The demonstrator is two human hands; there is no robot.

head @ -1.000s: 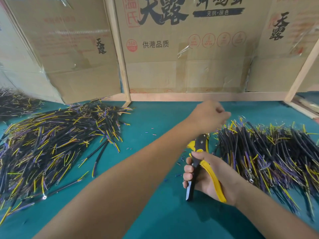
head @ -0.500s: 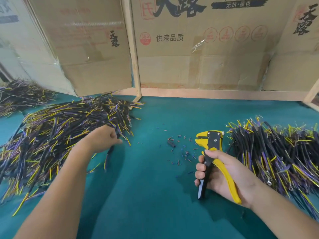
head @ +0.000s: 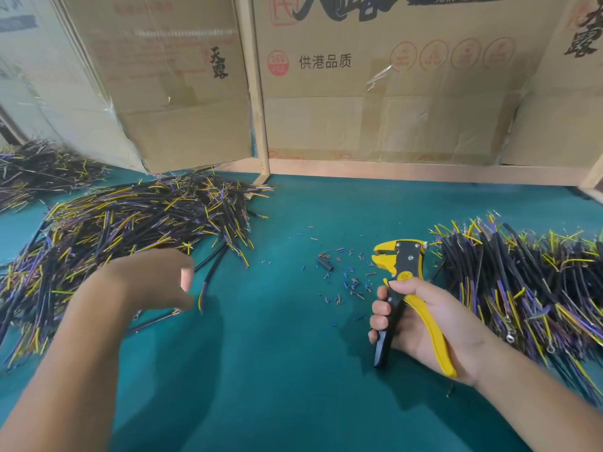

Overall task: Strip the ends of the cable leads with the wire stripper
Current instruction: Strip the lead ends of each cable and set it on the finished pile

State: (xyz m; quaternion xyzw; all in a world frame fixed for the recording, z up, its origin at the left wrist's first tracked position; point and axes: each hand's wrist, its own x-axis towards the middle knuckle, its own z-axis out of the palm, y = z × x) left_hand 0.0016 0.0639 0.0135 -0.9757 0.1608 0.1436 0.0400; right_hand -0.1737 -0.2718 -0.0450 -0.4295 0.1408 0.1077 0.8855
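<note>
My right hand [head: 427, 324] grips the yellow and black wire stripper [head: 402, 262] by its handles, jaws pointing up and to the left, over the green mat. A large pile of black cable leads [head: 130, 226] with yellow and purple cores lies at the left. My left hand [head: 146, 282] hovers at that pile's near edge, blurred, fingers and thumb spread in a loose curve and holding nothing. A single black lead [head: 210, 272] lies just right of its fingertips. A second pile of leads [head: 522, 282] lies at the right, beside the stripper.
Small bits of stripped insulation [head: 346, 278] are scattered on the green mat [head: 277, 370] left of the stripper. Cardboard boxes [head: 375, 93] and a wooden frame [head: 391, 172] wall the back. Another pile of leads [head: 39, 171] lies at the far left.
My left hand swung from above the stripper across to the left pile, then opened near a loose lead at its edge. My right hand kept hold of the stripper.
</note>
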